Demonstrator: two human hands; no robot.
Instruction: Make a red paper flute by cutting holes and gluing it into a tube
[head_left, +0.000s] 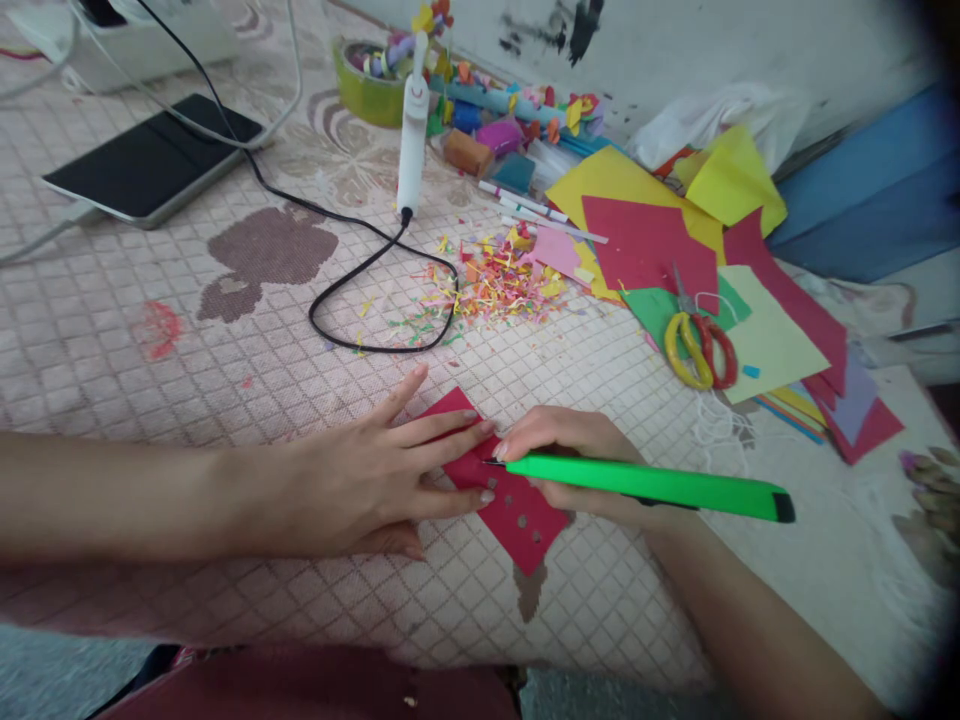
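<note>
A strip of red paper (517, 520) lies slantwise on the patterned cloth, with a row of small holes along its lower half. My left hand (375, 465) rests flat on its upper part, fingers spread, pressing it to the cloth. In my right hand (574, 440) is a bright green utility knife (660, 483), held like a pen. Its thin dark tip meets the paper between my left fingers, just above the row of holes. The handle points out to the right.
Paper scraps (502, 280) lie beyond my hands, beside a looped black cable and a white glue gun (412, 140). Yellow-and-red scissors (699, 350) rest on coloured paper sheets (645, 240) at right. A tablet (154, 155) is at left; a roll of tape (367, 95) stands behind.
</note>
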